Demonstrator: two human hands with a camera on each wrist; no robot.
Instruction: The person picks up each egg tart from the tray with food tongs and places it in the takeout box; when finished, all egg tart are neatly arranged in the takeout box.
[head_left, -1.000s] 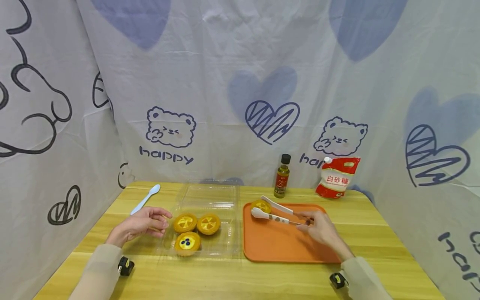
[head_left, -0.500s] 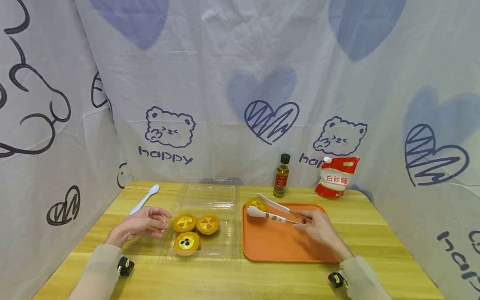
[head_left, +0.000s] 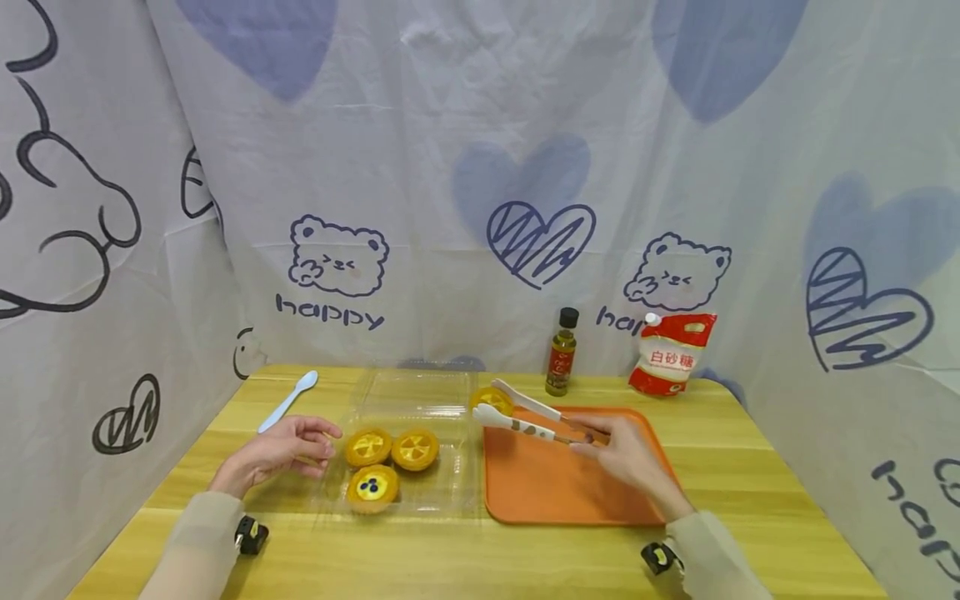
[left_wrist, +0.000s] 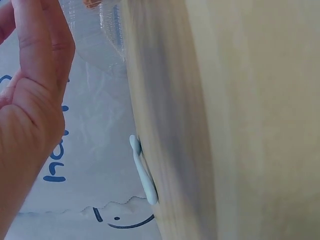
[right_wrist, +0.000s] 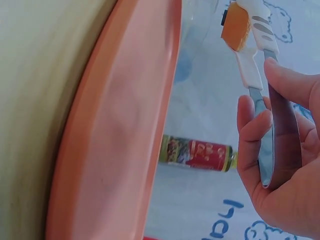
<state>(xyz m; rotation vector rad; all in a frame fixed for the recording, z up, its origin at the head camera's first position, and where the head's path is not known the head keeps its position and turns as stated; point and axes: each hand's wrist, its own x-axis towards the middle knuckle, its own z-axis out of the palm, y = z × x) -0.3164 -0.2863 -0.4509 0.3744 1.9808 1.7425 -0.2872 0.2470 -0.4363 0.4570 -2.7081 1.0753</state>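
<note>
My right hand [head_left: 626,454] grips a pair of metal tongs [right_wrist: 285,132] with white ends, fingers on one arm and thumb on the other. Between the white ends an egg tart [head_left: 492,402] is pinched, raised over the left edge of the orange tray [head_left: 577,492]. At the left, my left hand [head_left: 281,450] hovers with loosely bent fingers and holds nothing. It is beside the clear plastic box [head_left: 456,479], whose lid is folded back. Inside the box sit two egg tarts [head_left: 415,450] with a segmented top and a tart with blueberries [head_left: 372,488].
A light blue spoon [head_left: 288,400] lies behind my left hand. Past the tray stand a small oil bottle [head_left: 561,354] and a red-and-white bag of sugar [head_left: 672,354]. Printed cloth [head_left: 435,275] encloses the wooden table [head_left: 420,567] at the back and sides.
My right hand has moved left with the tongs, carrying the pinched egg tart from above the tray toward the plastic box. The left hand has stayed in place.
</note>
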